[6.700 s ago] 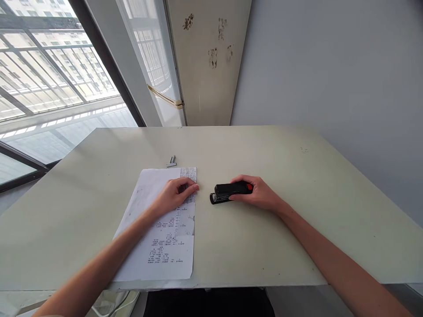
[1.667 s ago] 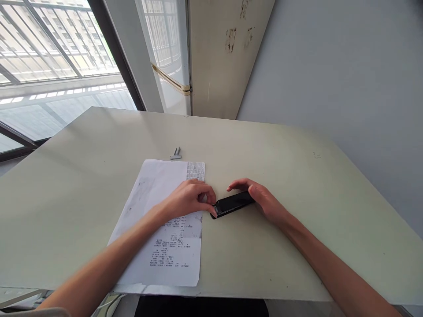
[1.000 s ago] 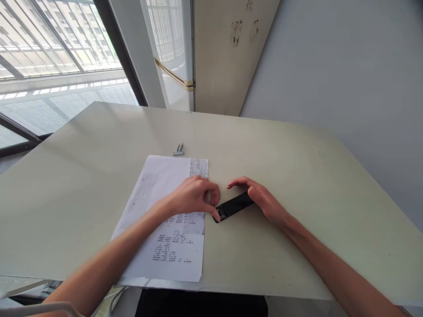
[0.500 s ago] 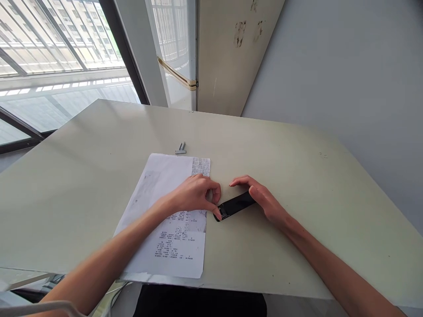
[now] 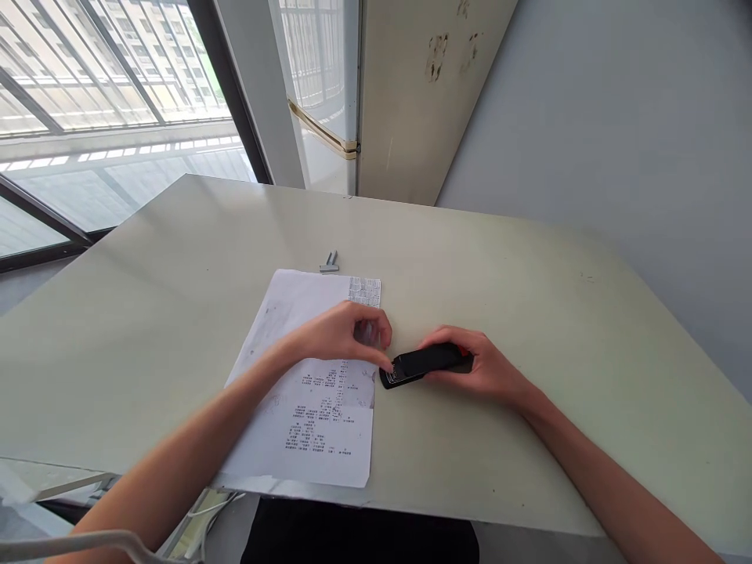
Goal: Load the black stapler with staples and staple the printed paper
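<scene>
A black stapler (image 5: 428, 361) lies at a slant on the table, just right of the printed paper (image 5: 329, 439). My right hand (image 5: 485, 364) is wrapped around its right end, thumb on the near side and fingers on the far side. Over the paper's right edge hovers my left hand (image 5: 349, 333), its fingers curled and its thumb stretched apart from them. That thumb tip is at the stapler's left end, seemingly touching it. Beyond the paper's far edge sit several grey staple strips (image 5: 330, 265), two of them leaning up from a flat one.
The pale table (image 5: 529, 298) reaches to a grey wall (image 5: 634, 125) on the right. A fridge (image 5: 405, 110) stands behind it, with barred windows at the left. A light cable (image 5: 106, 539) crosses the lower left corner.
My right hand has closed around the stapler's right end, where before it lay loosely beside and over it. My left thumb has shifted slightly on the left end. The view has moved a little left.
</scene>
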Action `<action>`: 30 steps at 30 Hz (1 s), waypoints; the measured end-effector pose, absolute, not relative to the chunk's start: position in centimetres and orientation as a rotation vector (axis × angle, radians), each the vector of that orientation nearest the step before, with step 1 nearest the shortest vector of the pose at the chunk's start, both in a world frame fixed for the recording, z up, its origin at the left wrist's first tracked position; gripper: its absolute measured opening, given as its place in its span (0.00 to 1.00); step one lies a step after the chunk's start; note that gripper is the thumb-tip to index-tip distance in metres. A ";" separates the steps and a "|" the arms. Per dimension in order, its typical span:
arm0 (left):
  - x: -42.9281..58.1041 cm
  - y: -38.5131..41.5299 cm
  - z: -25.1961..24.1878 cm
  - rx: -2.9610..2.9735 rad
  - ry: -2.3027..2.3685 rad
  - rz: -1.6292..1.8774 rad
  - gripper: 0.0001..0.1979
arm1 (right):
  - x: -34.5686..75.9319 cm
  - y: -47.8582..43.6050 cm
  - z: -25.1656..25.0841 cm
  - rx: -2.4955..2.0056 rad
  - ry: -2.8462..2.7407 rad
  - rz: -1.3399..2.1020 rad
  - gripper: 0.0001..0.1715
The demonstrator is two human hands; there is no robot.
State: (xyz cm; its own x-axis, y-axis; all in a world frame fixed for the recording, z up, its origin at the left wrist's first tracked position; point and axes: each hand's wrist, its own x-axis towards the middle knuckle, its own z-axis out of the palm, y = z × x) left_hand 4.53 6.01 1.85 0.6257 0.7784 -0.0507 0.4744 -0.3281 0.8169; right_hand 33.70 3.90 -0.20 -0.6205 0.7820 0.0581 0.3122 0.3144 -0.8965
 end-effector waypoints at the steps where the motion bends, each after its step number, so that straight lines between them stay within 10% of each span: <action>1: 4.3 6.2 1.8 2.004 1.043 0.517 0.17 | 33.7 3.9 -0.2 -0.962 -2.099 1.251 0.16; 30: 2.2 9.7 -1.7 2.165 1.577 0.824 0.15 | 35.8 5.6 -0.7 -1.177 -1.963 1.164 0.22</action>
